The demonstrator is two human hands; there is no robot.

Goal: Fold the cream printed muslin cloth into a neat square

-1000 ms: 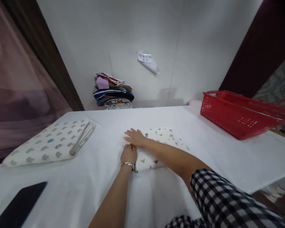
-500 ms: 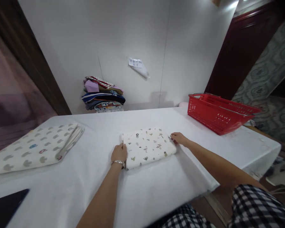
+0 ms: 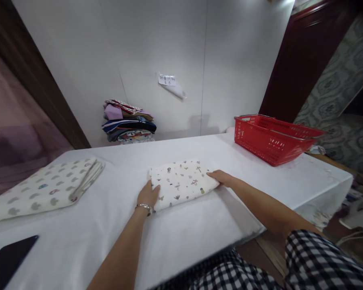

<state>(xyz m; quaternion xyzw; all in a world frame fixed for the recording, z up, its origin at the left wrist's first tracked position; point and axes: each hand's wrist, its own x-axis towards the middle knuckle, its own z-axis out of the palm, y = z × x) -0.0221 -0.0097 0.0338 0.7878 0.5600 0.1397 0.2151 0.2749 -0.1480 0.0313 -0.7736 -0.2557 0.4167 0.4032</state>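
A folded white cloth [image 3: 181, 182] printed with small palm trees, cacti and a flamingo is in front of me on the white-covered table. At its left edge, my left hand [image 3: 147, 195], a silvery bracelet at the wrist, holds the side with the thumb on top; the other fingers are partly hidden. My right hand [image 3: 222, 177] grips the right edge, thumb above and fingers partly under the fabric. Whether the cloth is slightly raised I cannot tell. Off to the left lies another folded white cloth [image 3: 45, 187] with grey mushroom-like shapes.
A red plastic basket [image 3: 275, 141] with metal handles stands at the back right. Against the wall is a stack of folded textiles [image 3: 128, 123]. A dark flat object [image 3: 10, 257] lies at the near left. The white tablecloth [image 3: 193, 229] covers the table to its near edge.
The view has shifted slightly, moving the scene left. My left thumb now spreads over the cloth's edge, and my right hand sits closer around the right edge.
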